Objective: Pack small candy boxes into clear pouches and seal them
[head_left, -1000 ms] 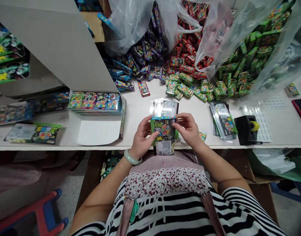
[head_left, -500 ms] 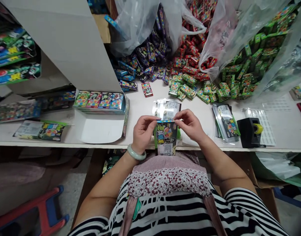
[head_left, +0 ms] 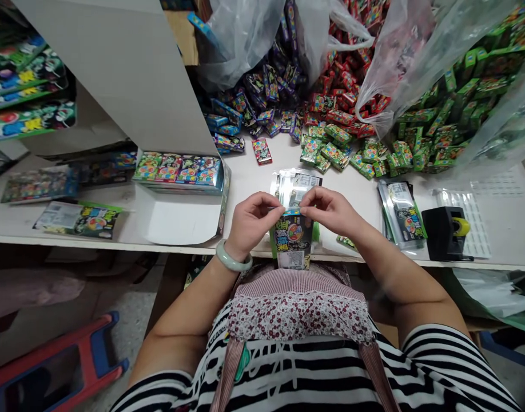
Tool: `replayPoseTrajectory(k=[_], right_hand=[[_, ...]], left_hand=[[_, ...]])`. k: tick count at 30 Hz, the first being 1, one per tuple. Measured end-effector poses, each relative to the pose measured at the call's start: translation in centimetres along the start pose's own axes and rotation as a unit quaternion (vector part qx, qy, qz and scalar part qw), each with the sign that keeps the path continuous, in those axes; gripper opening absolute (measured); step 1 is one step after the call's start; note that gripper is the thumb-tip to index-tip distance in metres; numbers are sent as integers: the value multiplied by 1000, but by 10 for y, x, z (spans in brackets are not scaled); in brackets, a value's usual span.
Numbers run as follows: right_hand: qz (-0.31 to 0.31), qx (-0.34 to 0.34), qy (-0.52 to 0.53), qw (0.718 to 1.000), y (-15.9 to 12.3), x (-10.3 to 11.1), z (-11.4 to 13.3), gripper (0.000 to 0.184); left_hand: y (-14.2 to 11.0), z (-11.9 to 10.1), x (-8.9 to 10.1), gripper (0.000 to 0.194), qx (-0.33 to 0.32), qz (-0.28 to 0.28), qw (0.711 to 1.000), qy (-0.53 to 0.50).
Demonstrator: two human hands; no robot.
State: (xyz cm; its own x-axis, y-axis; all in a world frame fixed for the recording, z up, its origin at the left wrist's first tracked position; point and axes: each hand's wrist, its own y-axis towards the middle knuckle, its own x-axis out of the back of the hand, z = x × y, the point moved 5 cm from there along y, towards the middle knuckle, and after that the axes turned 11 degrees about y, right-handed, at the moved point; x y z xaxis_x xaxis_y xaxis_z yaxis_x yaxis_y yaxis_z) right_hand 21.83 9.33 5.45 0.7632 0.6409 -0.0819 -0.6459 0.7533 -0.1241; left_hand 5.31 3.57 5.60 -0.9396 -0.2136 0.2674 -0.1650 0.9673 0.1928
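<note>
My left hand (head_left: 254,222) and my right hand (head_left: 333,213) are closed in pinches at the two sides of a black printed pouch (head_left: 294,233) at the table's front edge. A narrow blue patterned strip (head_left: 292,212) shows across it between my fingertips; whether it is a small box's edge or part of the pouch, I cannot tell. Beyond the fingers lie shiny, partly clear pouches (head_left: 297,181). Green edging shows beside the black pouch, and its lower end reaches my apron (head_left: 299,309).
An open display box (head_left: 181,223) at left holds rows of small boxes. Purple (head_left: 266,83), red (head_left: 342,100) and green (head_left: 442,123) small boxes are heaped behind, among plastic bags. At right are stacked pouches (head_left: 402,214) and a tape dispenser (head_left: 445,232). One red box (head_left: 261,151) lies alone.
The view has shifted slightly. Both hands keep their pinch, and their fingertips are closer together along the blue strip. A small green printed item now shows near my right forearm.
</note>
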Motion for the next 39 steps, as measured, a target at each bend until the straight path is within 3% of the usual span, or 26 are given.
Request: replayPoseTrajectory(k=[4, 9, 12, 16, 20, 27, 34, 39], right_hand=[[17, 29, -55, 998, -4, 2, 6, 12], [39, 164, -159, 973, -19, -1, 17, 7], [2, 181, -162, 970, -26, -6, 11, 9], [-51, 99, -75, 991, -21, -8, -1, 15], [-38, 77, -40, 996, -14, -6, 6, 15], [-37, 41, -79, 995, -10, 3, 14, 8], [33, 147, -166, 974, -14, 1, 15, 9], [15, 186, -221, 957, -17, 3, 2, 5]], left_hand=[[-1, -3, 3, 11, -31, 65, 997, -3], [-6, 1, 8, 7, -76, 134, 988, 9], [-10, 9, 10, 14, -73, 115, 991, 1], [-13, 15, 13, 14, -71, 77, 994, 22], [-9, 15, 11, 14, -73, 75, 994, 40], [-8, 10, 2, 18, -73, 69, 993, 54], [-11, 16, 3, 16, -50, 88, 994, 41], [-11, 22, -4, 16, -49, 89, 994, 41]])
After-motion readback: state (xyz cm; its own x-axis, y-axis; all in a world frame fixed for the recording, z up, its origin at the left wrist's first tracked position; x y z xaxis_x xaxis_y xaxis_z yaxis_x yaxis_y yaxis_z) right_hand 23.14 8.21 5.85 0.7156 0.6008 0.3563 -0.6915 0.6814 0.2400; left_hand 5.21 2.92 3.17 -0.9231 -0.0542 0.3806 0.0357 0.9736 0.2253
